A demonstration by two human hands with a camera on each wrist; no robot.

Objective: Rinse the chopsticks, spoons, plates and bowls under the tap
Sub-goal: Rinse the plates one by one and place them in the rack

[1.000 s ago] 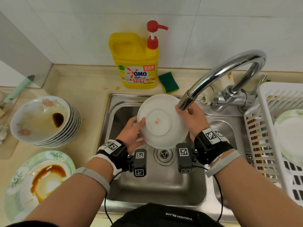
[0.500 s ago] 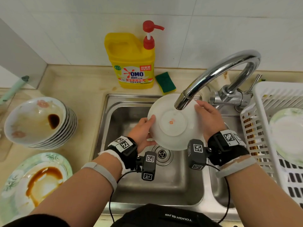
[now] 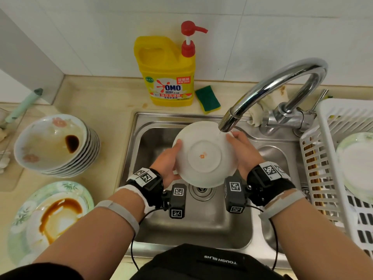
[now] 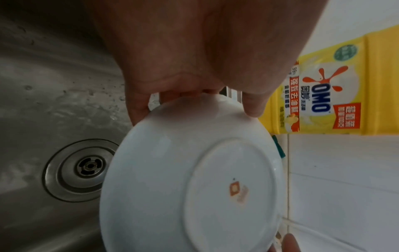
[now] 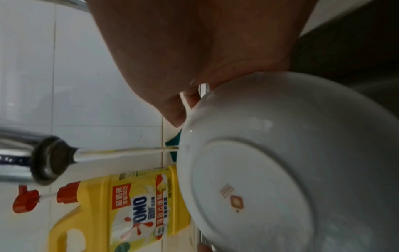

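The table (image 3: 113,110) carries a steel sink (image 3: 141,128) at its middle, a white drying rack (image 3: 314,158) at its right edge, and a stack of dirty bowls (image 3: 54,144) with a sauce-smeared plate (image 3: 50,215) along its left edge. A yellow detergent bottle (image 3: 169,77) and a green sponge (image 3: 207,99) stand at the back edge, behind the sink. The tap (image 3: 272,93) arches over the basin, and a thin stream from its spout strikes the far rim of a white plate (image 3: 203,154) held over the drain, underside up and tilted. The left hand (image 3: 167,162) grips the plate's left rim, fingers (image 4: 140,109) curled under it and thumb on top; the right hand (image 3: 244,152) clasps the right rim likewise.
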